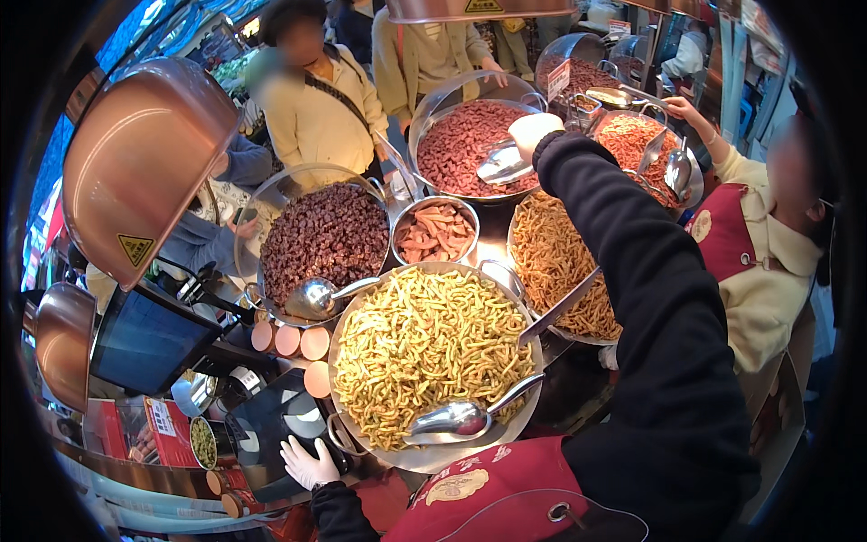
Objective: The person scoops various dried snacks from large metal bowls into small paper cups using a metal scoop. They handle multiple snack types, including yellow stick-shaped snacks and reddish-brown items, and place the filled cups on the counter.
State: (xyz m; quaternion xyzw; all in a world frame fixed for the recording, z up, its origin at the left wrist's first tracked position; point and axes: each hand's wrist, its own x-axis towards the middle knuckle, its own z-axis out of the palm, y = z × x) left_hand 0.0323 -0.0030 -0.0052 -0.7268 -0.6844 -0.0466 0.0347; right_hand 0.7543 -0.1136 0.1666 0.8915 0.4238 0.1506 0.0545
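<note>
My right hand point(535, 135), in a white glove, reaches far forward and grips a metal scoop point(502, 162) at the pan of red diced pieces point(460, 139). Its fingers are mostly hidden by glare. My gloved left hand point(309, 463) rests with spread fingers at the edge of a dark glass panel point(271, 433), holding nothing. Nearest my apron is a wide pan of yellow-green strips point(427, 339), on which a second metal scoop point(452, 421) lies. Another scoop point(317, 298) rests on the dark glossy chunks point(325, 237). A small metal bowl point(473, 251) holds pinkish pieces.
Copper-coloured lamp shades point(145, 162) hang at the left. Under my right arm sits a pan of orange-brown strips point(562, 271). A co-worker in a red apron point(725, 230) stands at the right by an orange-red heap point(633, 146). People stand across the counter. A screen point(152, 339) is at left.
</note>
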